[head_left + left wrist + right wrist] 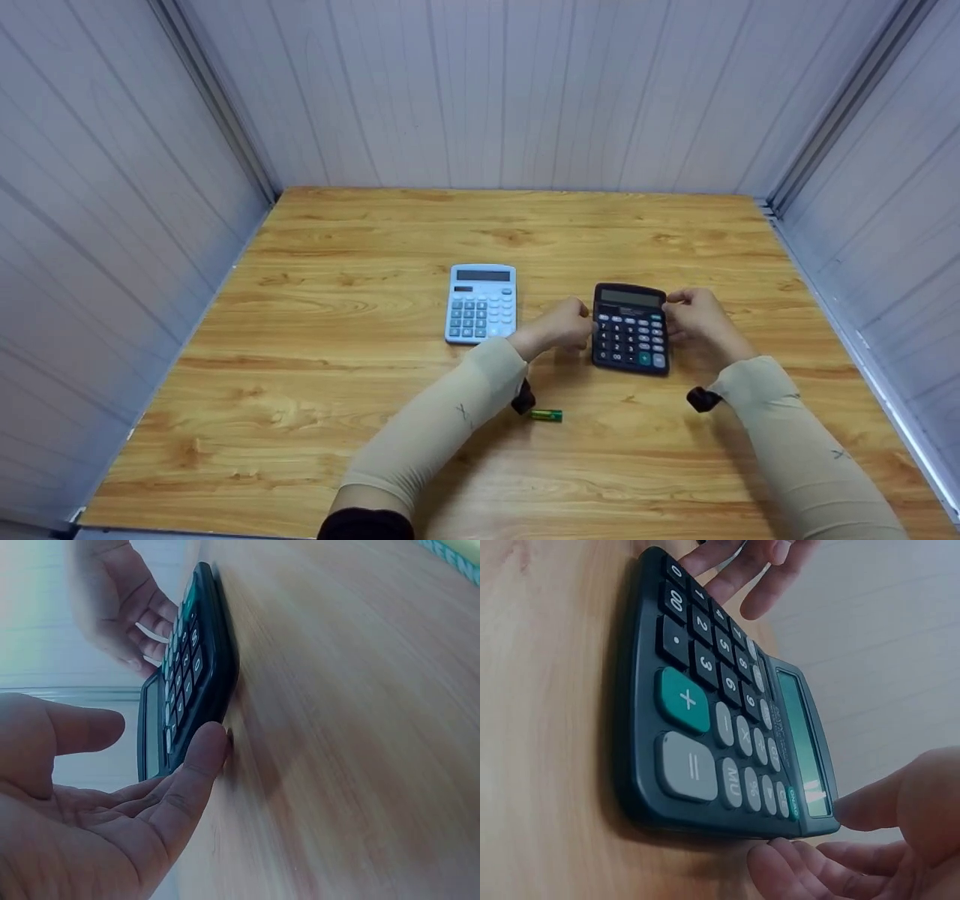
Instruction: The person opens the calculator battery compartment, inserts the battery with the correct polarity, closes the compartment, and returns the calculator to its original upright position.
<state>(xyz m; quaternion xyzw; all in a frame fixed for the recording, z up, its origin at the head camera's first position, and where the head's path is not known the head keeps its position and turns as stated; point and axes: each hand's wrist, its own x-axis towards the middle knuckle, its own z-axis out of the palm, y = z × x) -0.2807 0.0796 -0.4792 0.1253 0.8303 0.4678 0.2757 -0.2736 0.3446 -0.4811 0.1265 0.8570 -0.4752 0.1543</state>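
A black calculator lies face up on the wooden table, its keys toward me and its screen at the far end. My left hand is at its left edge; in the left wrist view one finger is against the side, and the thumb stands away. At the upper right corner is my right hand. In the right wrist view its thumb meets the corner, while the other fingers lie loosely along the side. A white calculator lies left of the left hand, its lower corner behind the wrist.
A green battery lies on the table beside the black wrist camera under my left forearm. Another wrist camera hangs at the right wrist. White panel walls enclose the back and both sides.
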